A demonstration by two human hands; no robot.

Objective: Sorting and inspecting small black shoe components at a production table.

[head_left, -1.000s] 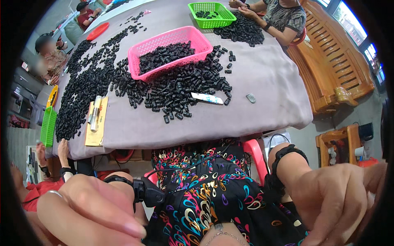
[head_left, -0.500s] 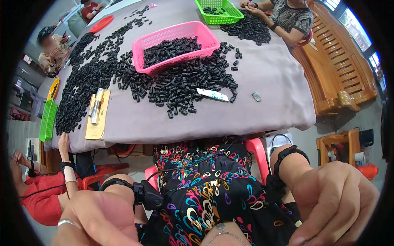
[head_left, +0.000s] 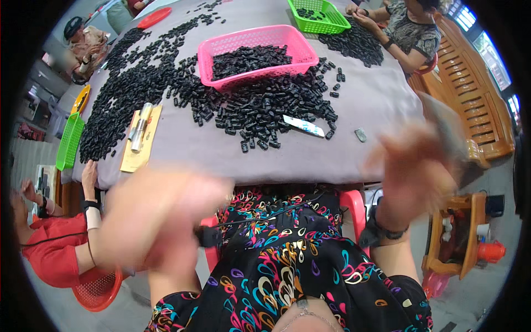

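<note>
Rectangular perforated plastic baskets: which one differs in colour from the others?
The pink rectangular plastic basket, holding many small black cylindrical pieces; the upper green basket and the leftmost green basket share another colour.

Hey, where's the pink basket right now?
In the head view, the pink basket is on the table, upper middle, with black pieces inside and heaped along its near side. The white strip lies in front of its right end.

Bright glare from the windows [head_left: 493,60] at right — heavy motion blur on both hands [head_left: 166,207] [head_left: 415,169] — fisheye-curved edges, black corners
</note>
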